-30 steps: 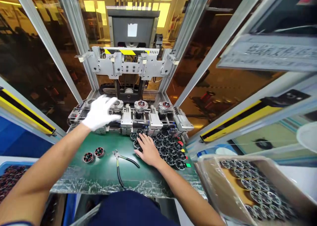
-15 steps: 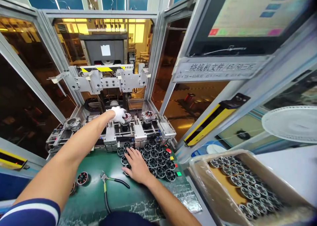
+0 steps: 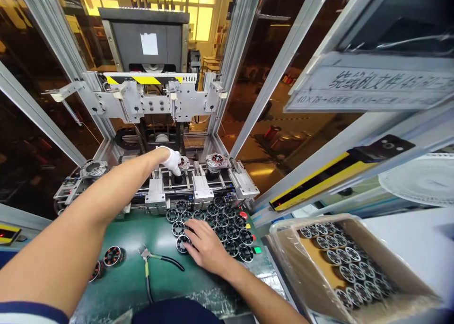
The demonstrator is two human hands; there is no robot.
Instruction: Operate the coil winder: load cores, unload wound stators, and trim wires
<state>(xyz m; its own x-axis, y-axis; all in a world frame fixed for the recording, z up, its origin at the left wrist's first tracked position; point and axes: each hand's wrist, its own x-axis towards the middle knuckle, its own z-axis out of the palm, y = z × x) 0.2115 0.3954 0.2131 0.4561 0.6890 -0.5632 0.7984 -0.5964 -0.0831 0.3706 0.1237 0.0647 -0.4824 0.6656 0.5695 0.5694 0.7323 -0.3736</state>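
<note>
My left hand (image 3: 172, 162), in a white glove, is at the middle round fixture of the machine. Its fingers curl over the near left side of a ring-shaped stator core (image 3: 183, 163) seated there; the fingertips are partly hidden. My bare right hand (image 3: 209, 248) rests palm down over the left part of a group of black and silver stator cores (image 3: 221, 232) on the green bench. Its thumb and fingers are apart, the thumb touching the right edge of the nearest core (image 3: 183, 244). Another fixture (image 3: 217, 161) to the right carries a core with red parts.
Diagonal cutters (image 3: 146, 254) lie on the green bench (image 3: 131, 276). Two cores with red windings (image 3: 112, 256) sit at its left. A carton (image 3: 294, 262) of cores stands at right. Above the fixtures hangs a white machine plate (image 3: 156, 104); yellow sensor bars (image 3: 312, 182) flank the frame.
The view has tilted down and come nearer. My right hand has drawn back to the right, uncovering cores at the group's left edge. My left hand stays at the middle fixture, fingers now pointing further down.
</note>
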